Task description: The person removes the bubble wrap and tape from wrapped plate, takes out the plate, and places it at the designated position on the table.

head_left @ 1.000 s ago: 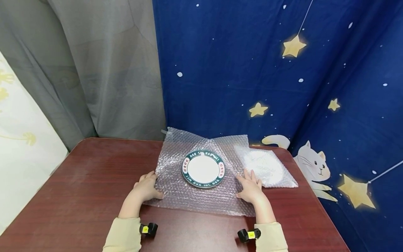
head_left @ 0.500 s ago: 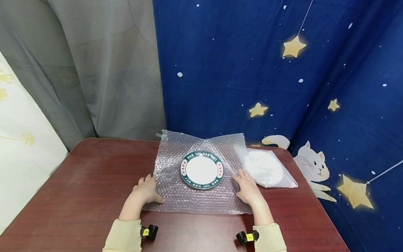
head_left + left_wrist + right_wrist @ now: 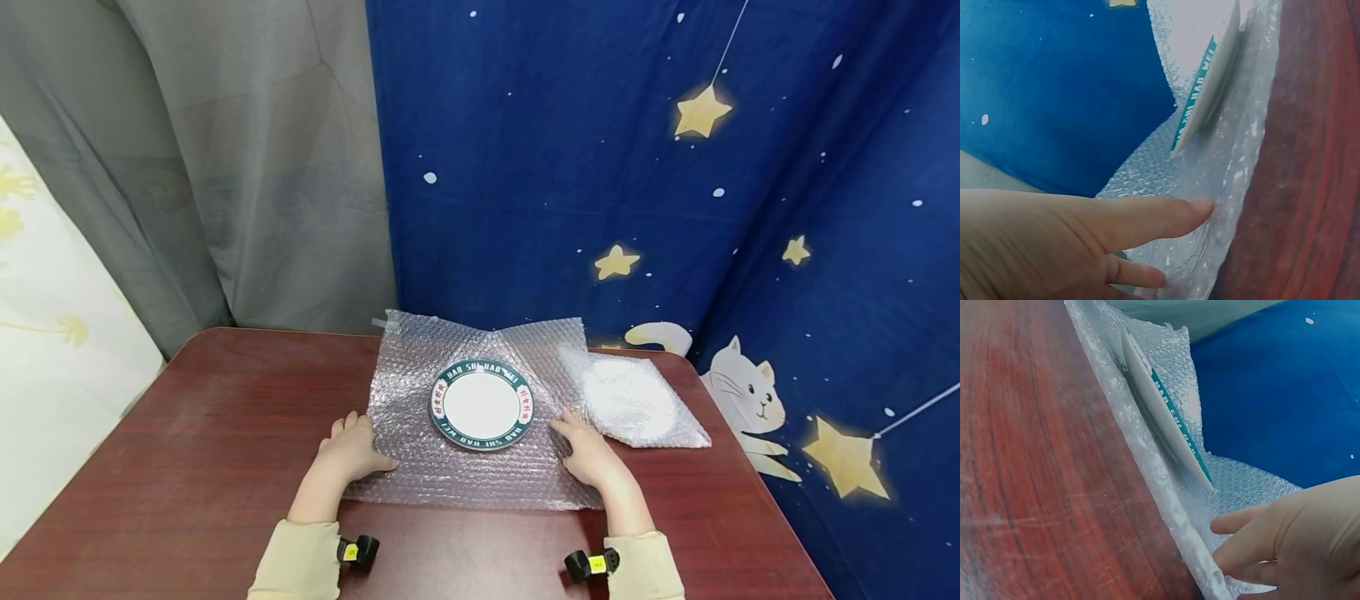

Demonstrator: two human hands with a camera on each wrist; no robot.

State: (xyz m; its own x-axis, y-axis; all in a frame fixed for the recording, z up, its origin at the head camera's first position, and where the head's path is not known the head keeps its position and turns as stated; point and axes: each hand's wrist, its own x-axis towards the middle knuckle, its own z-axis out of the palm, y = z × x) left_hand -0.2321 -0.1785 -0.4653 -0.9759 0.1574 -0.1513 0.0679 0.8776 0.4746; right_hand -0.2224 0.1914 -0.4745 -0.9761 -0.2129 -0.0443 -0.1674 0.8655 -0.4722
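Note:
A round plate with a white centre and a green lettered rim lies on a bubble wrap sheet. My left hand rests at the sheet's left edge; its thumb lies straight on the wrap in the left wrist view. At the right side of the sheet, my right hand touches the wrap with extended fingers. Both wrist views show the plate from its side, beyond the fingers, with no hand touching it. The tips of some left fingers are hard to make out through the wrap.
A bubble-wrapped round white item lies at the back right, close to my right hand and the sheet's edge. Everything rests on a reddish-brown table. Grey curtain and blue starry curtain hang behind it.
The sheet and plate shifted slightly left between the first two frames, then stayed nearly still. My right hand moved a little left and nearer; the left thumb has slid slightly inward.

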